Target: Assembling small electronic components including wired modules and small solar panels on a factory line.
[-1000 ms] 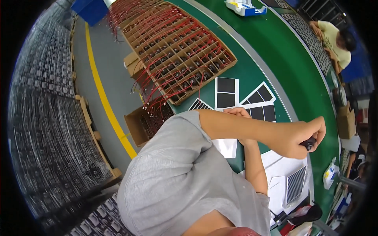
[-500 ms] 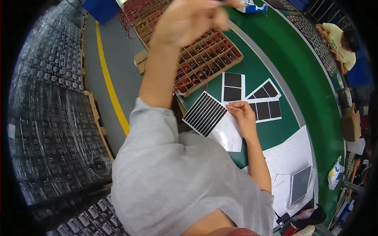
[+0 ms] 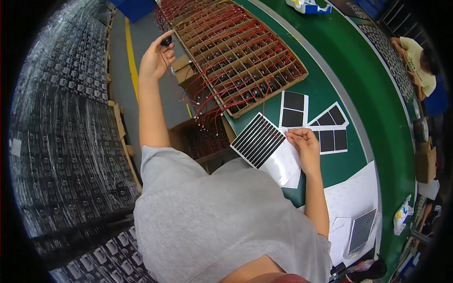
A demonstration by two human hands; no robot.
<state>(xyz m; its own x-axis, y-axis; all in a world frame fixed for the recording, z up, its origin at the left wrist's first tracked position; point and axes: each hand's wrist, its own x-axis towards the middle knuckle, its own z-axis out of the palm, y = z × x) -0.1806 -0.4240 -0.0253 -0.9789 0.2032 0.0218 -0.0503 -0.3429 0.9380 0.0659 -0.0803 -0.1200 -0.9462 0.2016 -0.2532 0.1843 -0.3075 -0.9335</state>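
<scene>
My left hand (image 3: 158, 59) is stretched far out to the left, its fingers closed round a small black part (image 3: 166, 41). A thin red wire seems to hang below it. At the sheets on the green table, my right hand (image 3: 304, 141) has thumb and fingertips pinched together; what is between them is too small to make out. Beside those fingertips lies a white sheet with black stripes (image 3: 257, 140), partly over a glossy white sheet (image 3: 284, 165). A red wire runs from the divided box across the striped sheet towards the right fingertips.
A cardboard box with dividers (image 3: 245, 107) holds several black parts with red wires. White sheets with black patches (image 3: 293, 111) lie beyond my right hand. Below the table edge is an open carton (image 3: 188, 137). Wrapped stacks (image 3: 61, 141) stand left. A person (image 3: 420, 66) sits across.
My left hand has swung left and down from over the divided box, which now shows in full. The right hand keeps its pinch at the sheets. The whole view has shifted slightly.
</scene>
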